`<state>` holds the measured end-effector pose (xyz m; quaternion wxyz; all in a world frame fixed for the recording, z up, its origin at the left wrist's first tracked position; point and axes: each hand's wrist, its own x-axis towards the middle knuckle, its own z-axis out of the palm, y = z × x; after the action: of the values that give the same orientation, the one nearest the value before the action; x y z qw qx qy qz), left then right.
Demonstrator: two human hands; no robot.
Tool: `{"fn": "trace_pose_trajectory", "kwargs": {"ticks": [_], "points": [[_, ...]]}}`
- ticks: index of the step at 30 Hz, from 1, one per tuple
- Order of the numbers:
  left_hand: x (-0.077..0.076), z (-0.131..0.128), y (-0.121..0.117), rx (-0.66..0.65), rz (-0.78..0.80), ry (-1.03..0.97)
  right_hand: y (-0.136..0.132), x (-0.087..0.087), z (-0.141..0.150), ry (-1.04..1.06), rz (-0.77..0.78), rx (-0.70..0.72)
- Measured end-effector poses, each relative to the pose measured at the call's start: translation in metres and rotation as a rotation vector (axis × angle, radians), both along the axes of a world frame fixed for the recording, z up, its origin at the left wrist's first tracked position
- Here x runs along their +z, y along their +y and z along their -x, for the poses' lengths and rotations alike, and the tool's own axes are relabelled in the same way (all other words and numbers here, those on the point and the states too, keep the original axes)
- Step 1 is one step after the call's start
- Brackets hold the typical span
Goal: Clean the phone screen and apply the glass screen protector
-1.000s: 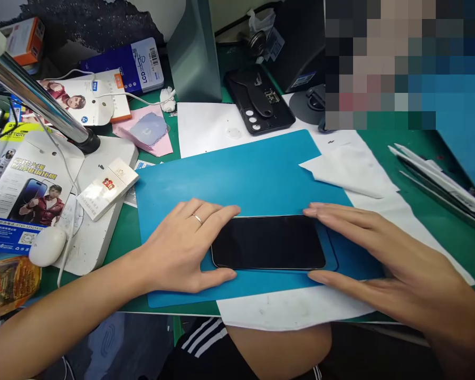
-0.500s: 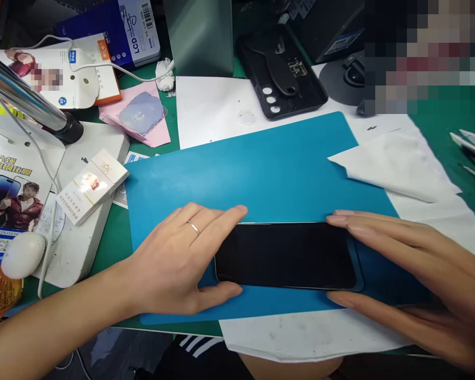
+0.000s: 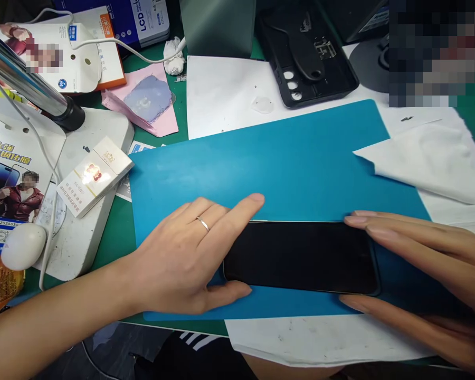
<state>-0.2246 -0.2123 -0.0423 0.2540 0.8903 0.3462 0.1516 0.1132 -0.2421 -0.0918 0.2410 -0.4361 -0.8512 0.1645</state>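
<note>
A smartphone (image 3: 301,256) with a dark screen lies flat, lengthwise, on a blue mat (image 3: 285,158). My left hand (image 3: 190,256), with a ring on one finger, spans its left end. The thumb rests by the near long edge, and the index finger reaches past the far edge. My right hand (image 3: 423,264) holds the right end, fingertips at the far corner and thumb along the near edge. A thin dark outline shows just beyond the phone's right end. My palms hide what lies beneath them.
A black phone case (image 3: 306,58) lies on white paper (image 3: 221,97) behind the mat. Folded white cloth or paper (image 3: 431,158) overlaps the mat's right side. At left are a cigarette pack (image 3: 96,177), a lamp base (image 3: 116,124), a white cable and packaging. A person is at upper right.
The view has shifted and moved nearer the mat. My left index finger has straightened away from the phone's far edge. The strip showing beyond the phone's right end looks narrower.
</note>
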Motion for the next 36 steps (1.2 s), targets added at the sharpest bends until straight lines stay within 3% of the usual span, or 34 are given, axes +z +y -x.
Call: {"fn": "trace_pose_trajectory", "kwargs": {"ticks": [31,36], "points": [[-0.0015,-0.0006,0.0008,0.021,0.067,0.012,-0.0054,-0.0004,-0.0048,-0.026,0.036,-0.043],[-0.003,-0.0014,0.0014,0.01,0.086,0.009,-0.0073,0.0014,-0.001,-0.054,0.038,-0.099]]}}
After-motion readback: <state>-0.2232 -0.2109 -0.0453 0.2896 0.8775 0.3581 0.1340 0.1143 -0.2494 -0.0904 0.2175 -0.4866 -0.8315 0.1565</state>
